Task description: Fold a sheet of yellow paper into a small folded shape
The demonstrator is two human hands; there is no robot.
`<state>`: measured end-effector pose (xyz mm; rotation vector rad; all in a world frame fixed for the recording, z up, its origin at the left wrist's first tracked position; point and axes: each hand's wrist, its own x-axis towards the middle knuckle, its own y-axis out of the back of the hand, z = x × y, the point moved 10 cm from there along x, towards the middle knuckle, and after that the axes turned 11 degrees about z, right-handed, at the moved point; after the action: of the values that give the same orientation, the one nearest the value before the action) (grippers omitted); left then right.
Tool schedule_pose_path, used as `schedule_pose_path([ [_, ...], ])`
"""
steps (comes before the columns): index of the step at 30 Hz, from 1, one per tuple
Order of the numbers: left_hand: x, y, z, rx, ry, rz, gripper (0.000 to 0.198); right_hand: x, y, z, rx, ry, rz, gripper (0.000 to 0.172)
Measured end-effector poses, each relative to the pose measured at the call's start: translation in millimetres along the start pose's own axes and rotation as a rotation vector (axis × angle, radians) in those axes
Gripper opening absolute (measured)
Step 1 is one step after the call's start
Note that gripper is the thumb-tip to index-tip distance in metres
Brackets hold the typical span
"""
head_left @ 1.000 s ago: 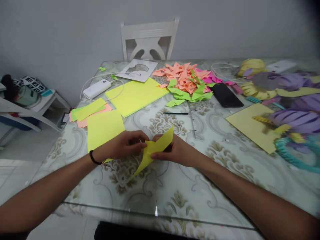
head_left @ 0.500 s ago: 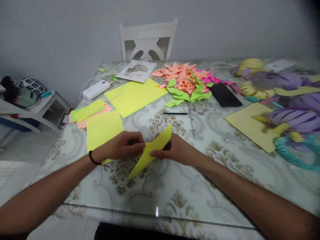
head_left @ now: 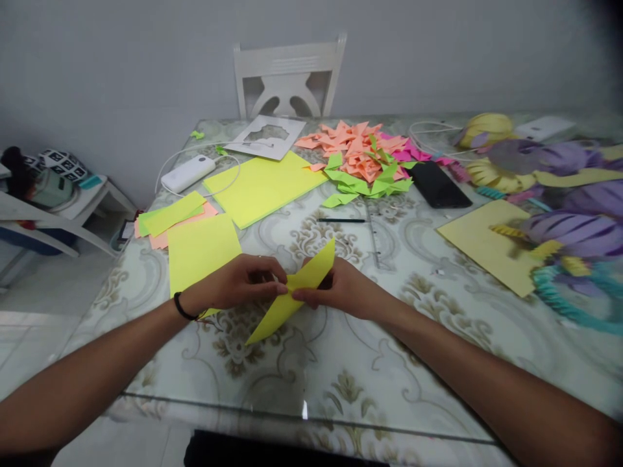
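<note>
A folded piece of yellow paper (head_left: 277, 318), pointed at both ends, is held tilted above the table near its front. My right hand (head_left: 333, 287) grips it from the right, thumb on the near face and fingers behind. My left hand (head_left: 248, 280) is closed, with thumb and fingertips pinching the paper's left edge near its middle. Beneath and beside my left forearm lies a flat yellow sheet (head_left: 204, 250). Farther back is a heap of folded paper pieces (head_left: 355, 152) in orange, green and pink.
Behind lie a stack of yellow sheets (head_left: 265, 185), a white power bank (head_left: 187, 172) with a cable, and a cut-out white sheet (head_left: 287, 130). A dark pen (head_left: 341, 220), a clear ruler (head_left: 374, 240) and a black phone (head_left: 440, 185) lie mid-table. Paper crafts (head_left: 574, 230) crowd the right.
My left thumb and fingertips have shifted slightly right along the folded yellow paper, toward my right thumb. The paper's lower tip has moved up a little. Everything else stays put.
</note>
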<state>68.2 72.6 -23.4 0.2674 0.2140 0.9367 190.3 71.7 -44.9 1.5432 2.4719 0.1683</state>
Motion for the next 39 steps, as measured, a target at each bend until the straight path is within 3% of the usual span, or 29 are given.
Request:
schedule_pose_path([
  [7, 1, 0.1, -4, 0.054, 0.027, 0.004, 0.029, 0, 0, 2, -0.056, 0.005, 0.013, 0.033],
  [14, 0, -0.9, 0, -0.032, 0.066, -0.016, 0.025, -7, -11, -15, 0.1, 0.049, -0.112, 0.03],
  [21, -2, -1.2, 2, -0.129, 0.07, -0.021, 0.023, -8, -10, -16, 0.128, 0.037, -0.067, 0.035],
  [30, -4, -2.9, 1, -0.172, 0.121, -0.06, 0.025, -18, -16, -21, -0.031, 0.192, 0.014, 0.03],
  [33, -4, -1.6, 0, -0.171, 0.127, -0.057, 0.024, -21, -21, -16, -0.094, 0.17, 0.012, 0.029],
  [39, -4, -3.0, 1, -0.186, 0.114, -0.052, 0.023, -19, -23, -11, 0.017, 0.057, -0.042, 0.035],
])
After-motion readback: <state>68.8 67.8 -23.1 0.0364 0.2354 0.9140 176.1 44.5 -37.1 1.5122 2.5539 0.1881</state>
